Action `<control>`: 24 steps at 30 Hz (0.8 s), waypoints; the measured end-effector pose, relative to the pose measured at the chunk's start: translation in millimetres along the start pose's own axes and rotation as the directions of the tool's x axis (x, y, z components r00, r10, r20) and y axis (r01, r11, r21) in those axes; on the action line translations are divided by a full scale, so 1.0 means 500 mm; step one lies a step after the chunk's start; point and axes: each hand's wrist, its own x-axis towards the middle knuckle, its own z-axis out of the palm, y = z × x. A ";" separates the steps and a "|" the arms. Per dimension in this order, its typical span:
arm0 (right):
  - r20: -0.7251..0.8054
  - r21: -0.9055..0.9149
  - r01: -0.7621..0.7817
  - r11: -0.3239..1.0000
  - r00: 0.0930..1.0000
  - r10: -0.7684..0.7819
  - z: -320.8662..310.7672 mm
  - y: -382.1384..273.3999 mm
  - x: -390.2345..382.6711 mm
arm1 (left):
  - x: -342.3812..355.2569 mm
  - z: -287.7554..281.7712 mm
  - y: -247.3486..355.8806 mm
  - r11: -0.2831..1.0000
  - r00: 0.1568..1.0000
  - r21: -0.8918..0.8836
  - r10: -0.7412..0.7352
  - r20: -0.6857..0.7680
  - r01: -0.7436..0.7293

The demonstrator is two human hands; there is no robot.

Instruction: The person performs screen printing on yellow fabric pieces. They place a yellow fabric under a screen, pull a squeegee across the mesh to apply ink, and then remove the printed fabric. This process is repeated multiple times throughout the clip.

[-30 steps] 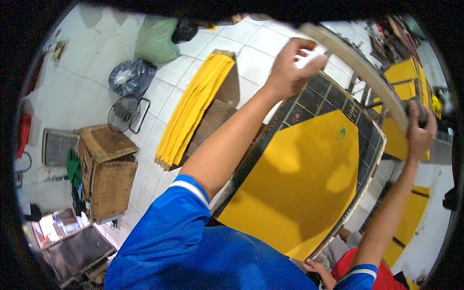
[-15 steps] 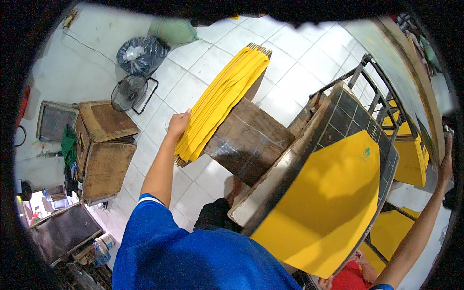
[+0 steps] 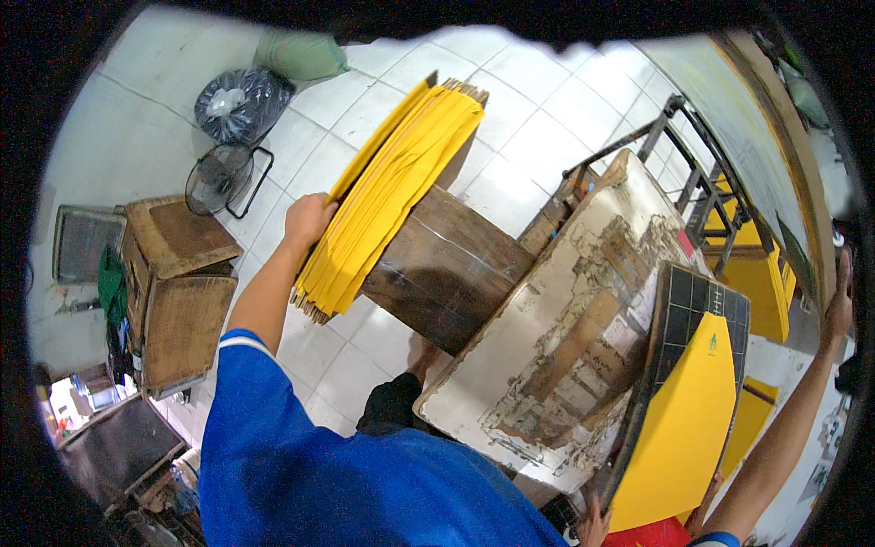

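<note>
Many wavy yellow sheets stacked; left fingers touching outermost.

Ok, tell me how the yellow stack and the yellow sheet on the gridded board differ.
The stack shows many layered edges; the sheet shows one broad, smooth face. The left hand touches the stack; the sheet lies on the black gridded board. Both are yellow.

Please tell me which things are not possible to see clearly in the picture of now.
Head view, all four:
Fingertips of the left hand: hidden at the edge of the yellow stack.
Grip of the right hand: dim, near the dark rim.
Co-worker's red clothing: mostly hidden by the yellow panel and cut off below.
Green mark on that panel: too small.
</note>
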 end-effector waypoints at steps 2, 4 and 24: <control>-0.065 -0.108 0.104 0.989 0.992 -0.112 0.004 -0.006 -0.004 | 0.020 -0.018 0.033 0.977 0.977 -0.070 -0.204 -0.057 0.200; -0.112 -0.117 0.012 0.993 0.993 -0.025 0.008 -0.014 -0.008 | 0.019 -0.063 0.071 0.981 0.954 -0.082 -0.192 -0.229 0.178; -0.196 -0.164 -0.219 0.962 0.963 0.185 0.039 -0.235 -0.125 | -0.694 0.090 0.091 0.310 0.484 -0.655 -0.870 0.097 0.689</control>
